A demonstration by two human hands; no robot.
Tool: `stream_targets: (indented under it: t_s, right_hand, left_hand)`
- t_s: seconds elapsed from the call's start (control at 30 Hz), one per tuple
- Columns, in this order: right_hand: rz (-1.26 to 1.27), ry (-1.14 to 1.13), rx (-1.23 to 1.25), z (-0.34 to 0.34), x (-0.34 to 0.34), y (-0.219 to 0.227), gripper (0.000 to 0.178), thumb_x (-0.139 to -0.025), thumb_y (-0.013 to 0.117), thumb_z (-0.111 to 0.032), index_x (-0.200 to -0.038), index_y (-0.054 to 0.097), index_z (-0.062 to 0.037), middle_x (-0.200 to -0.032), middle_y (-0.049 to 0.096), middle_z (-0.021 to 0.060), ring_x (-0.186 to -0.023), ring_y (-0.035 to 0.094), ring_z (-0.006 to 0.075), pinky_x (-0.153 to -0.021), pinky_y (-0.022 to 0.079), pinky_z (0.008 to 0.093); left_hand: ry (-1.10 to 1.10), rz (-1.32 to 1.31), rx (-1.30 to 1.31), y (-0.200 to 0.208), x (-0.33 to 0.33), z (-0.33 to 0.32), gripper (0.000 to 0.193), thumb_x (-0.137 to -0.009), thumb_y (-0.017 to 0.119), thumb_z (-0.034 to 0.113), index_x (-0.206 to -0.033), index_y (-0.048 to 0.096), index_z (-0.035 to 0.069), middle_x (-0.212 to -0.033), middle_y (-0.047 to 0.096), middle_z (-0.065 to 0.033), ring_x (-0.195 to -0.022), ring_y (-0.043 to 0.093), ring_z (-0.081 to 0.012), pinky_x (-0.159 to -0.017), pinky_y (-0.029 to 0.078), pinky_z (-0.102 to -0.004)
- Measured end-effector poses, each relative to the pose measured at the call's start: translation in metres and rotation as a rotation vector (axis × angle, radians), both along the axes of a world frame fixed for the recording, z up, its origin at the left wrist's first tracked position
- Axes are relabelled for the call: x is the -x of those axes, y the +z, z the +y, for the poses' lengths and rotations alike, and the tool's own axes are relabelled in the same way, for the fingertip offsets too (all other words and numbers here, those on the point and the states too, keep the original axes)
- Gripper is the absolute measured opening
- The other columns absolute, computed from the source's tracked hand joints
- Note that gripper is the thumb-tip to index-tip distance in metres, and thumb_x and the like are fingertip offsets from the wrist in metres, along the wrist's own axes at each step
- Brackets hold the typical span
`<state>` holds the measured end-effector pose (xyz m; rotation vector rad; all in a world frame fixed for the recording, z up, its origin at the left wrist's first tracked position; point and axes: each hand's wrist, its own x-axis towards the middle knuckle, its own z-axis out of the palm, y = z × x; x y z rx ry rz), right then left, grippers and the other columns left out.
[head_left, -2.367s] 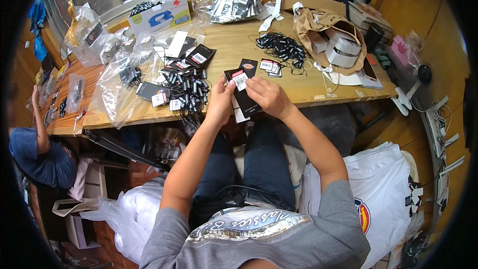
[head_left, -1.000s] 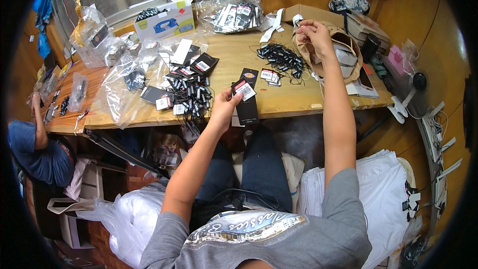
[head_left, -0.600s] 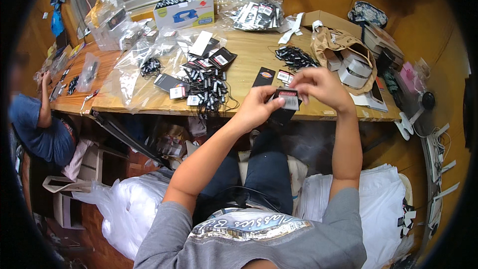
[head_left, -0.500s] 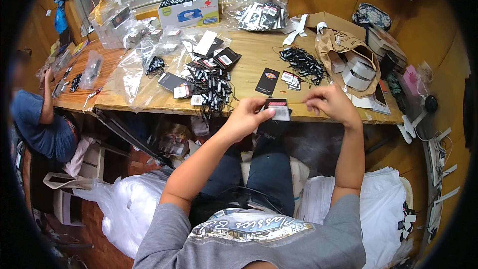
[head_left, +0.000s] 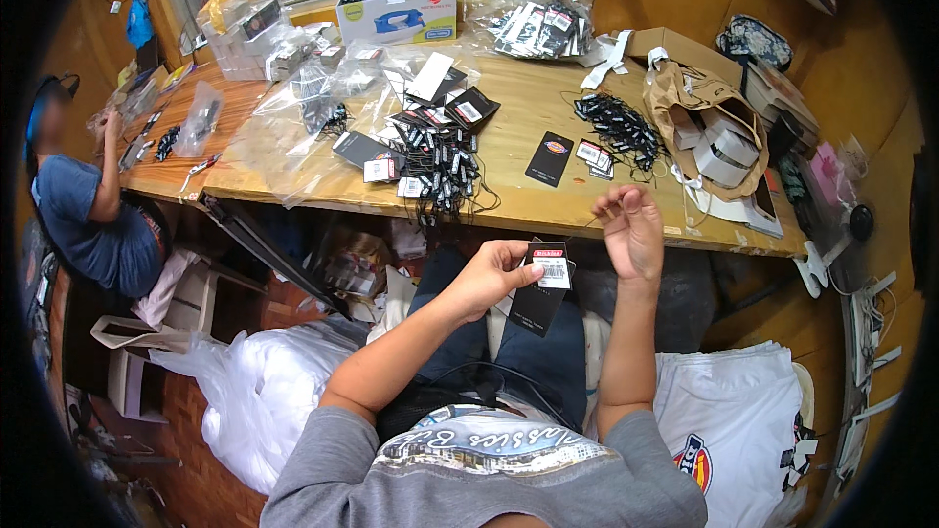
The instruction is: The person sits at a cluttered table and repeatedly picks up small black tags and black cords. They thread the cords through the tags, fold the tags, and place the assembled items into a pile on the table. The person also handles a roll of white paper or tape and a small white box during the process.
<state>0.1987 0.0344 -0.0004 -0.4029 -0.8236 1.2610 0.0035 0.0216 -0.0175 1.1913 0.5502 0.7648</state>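
My left hand [head_left: 491,280] pinches a small stack of black hang tags [head_left: 533,311] over my lap, just off the table's front edge. A white barcode label with a red strip covers the upper part of the front tag. Beside it, my right hand [head_left: 634,240] is raised palm up with curled fingers, and its fingertips pinch a thin dark string [head_left: 584,226] that runs toward the tags. Beyond my hands, a single black tag [head_left: 550,158] lies on the table next to a few white barcode tags [head_left: 595,154]. A heap of black tag strings [head_left: 618,127] is just behind them.
A tangled pile of strings [head_left: 440,171] and tags covers the table [head_left: 509,108] at left centre. Behind stand a printed box [head_left: 399,20] and plastic bags; a paper bag [head_left: 675,98] holds white boxes at right. White shirts [head_left: 719,411] lie beside me. Another person [head_left: 93,205] sits far left.
Both hands have drawn back toward my lap with the tags, whose fronts now show more fully. My right palm has turned upward. The shirts at right show a printed logo.
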Motion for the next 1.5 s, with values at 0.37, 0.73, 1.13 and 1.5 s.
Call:
stream_targets:
  t_s: [0.37,0.73,1.13,1.5]
  right_hand:
    - [0.263,0.112,0.037,-0.011,0.018,-0.001,0.013,-0.081,0.052,-0.013,-0.092,0.049,-0.0072,-0.074,0.054,0.0057,-0.048,0.038,0.0074,-0.043,0.031,0.0163]
    - [-0.543,-0.257,0.103,-0.035,0.051,-0.017,0.011,-0.077,0.052,0.004,-0.088,0.054,0.0059,-0.077,0.062,0.0132,-0.065,0.059,0.0131,-0.058,0.047,0.0204]
    - [-0.743,-0.677,-0.034,-0.036,0.068,-0.031,0.006,-0.072,0.061,0.0,-0.075,0.057,0.0024,-0.066,0.058,0.0049,-0.054,0.05,0.0068,-0.05,0.04,0.0193]
    - [-0.877,-0.892,-0.186,-0.043,0.07,-0.024,0.009,-0.071,0.061,0.0,-0.076,0.054,0.0003,-0.069,0.057,0.0078,-0.051,0.051,0.0115,-0.046,0.04,0.0221]
  left_hand:
    - [0.054,-0.035,-0.007,-0.011,0.003,0.001,0.019,-0.079,0.054,0.007,-0.095,0.055,-0.002,-0.087,0.058,-0.002,-0.078,0.05,-0.0051,-0.073,0.039,-0.0195]
    - [0.566,-0.012,-0.275,-0.017,-0.002,0.012,0.024,-0.074,0.057,0.0,-0.095,0.048,-0.003,-0.086,0.058,-0.0074,-0.079,0.053,-0.009,-0.071,0.043,-0.0229]
    - [0.61,0.16,-0.559,-0.009,-0.004,-0.001,0.026,-0.07,0.062,0.0,-0.096,0.057,-0.002,-0.082,0.062,-0.0075,-0.072,0.056,-0.0067,-0.065,0.045,-0.0203]
    - [0.618,0.168,-0.753,-0.006,-0.009,-0.006,0.026,-0.069,0.059,-0.005,-0.095,0.057,0.0,-0.082,0.061,-0.0113,-0.072,0.059,-0.0152,-0.065,0.045,-0.0245]
